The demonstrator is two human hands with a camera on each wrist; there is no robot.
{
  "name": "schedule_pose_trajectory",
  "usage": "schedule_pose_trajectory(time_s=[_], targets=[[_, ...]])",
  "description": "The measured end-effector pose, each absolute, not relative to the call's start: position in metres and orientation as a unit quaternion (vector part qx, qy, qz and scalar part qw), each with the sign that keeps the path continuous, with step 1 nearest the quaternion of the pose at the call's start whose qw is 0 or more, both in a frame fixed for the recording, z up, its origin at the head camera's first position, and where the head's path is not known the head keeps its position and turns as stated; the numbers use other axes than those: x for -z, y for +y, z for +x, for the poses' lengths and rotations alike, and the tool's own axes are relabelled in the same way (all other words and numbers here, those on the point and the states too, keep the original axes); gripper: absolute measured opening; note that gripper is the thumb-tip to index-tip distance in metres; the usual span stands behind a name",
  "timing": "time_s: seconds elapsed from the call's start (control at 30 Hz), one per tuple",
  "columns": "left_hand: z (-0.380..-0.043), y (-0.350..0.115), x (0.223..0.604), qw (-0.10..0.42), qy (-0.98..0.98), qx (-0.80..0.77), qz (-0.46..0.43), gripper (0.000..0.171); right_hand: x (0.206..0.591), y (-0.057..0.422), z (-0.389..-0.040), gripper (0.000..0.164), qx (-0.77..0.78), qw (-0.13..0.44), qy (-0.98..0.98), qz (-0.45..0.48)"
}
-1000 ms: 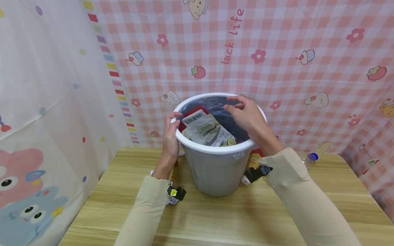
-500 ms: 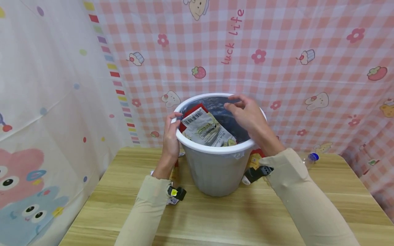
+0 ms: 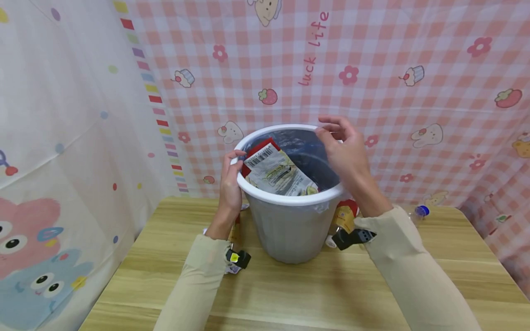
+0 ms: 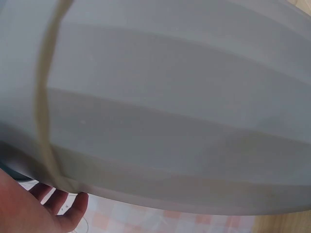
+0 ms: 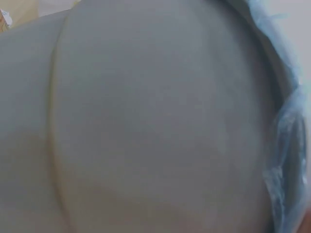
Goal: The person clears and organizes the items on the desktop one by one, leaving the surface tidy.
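A grey trash can (image 3: 290, 230) with a white rim and a thin plastic liner (image 3: 306, 142) stands upright on the table. Inside it leans a printed snack packet (image 3: 277, 172) with a barcode, a red piece (image 3: 268, 142) behind it. My left hand (image 3: 231, 186) grips the rim at the left, fingertips curled over the edge. Over the right side of the opening is my right hand (image 3: 349, 156), its fingers loosely bent with nothing between them. The can's grey wall fills both wrist views; some of the liner (image 5: 286, 160) hangs outside in the right one.
Right of the can lies a yellow and red packet (image 3: 345, 216), partly hidden by the wrist camera. A clear bottle with a blue cap (image 3: 421, 211) lies farther right. Wrappers (image 3: 233, 268) sit behind my left wrist. A checked pink curtain (image 3: 290, 59) hangs behind the table (image 3: 290, 294).
My right hand has risen and shifted right, from over the opening toward the right rim. More of the yellow and red packet shows. My left hand and the trash can stay in place.
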State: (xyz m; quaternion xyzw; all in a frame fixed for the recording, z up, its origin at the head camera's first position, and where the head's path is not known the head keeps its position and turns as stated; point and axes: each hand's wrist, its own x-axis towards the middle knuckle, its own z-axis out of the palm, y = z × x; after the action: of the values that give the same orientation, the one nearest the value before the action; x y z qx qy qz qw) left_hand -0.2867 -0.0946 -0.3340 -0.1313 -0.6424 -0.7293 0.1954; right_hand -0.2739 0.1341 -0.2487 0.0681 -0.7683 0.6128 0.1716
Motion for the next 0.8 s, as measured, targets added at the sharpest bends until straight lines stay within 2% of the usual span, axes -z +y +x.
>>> schedule_pose_trajectory(time_s=[0.4, 0.8], targets=[[-0.286, -0.095, 0.335, 0.189, -0.649, 0.725, -0.131, 0.032, 0.251, 0.147, -0.261, 0.032, -0.616, 0.219, -0.753, 0.076], [-0.285, -0.095, 0.334, 0.191, -0.652, 0.723, -0.122, 0.032, 0.263, 0.168, -0.248, 0.034, -0.610, 0.225, -0.758, 0.060]])
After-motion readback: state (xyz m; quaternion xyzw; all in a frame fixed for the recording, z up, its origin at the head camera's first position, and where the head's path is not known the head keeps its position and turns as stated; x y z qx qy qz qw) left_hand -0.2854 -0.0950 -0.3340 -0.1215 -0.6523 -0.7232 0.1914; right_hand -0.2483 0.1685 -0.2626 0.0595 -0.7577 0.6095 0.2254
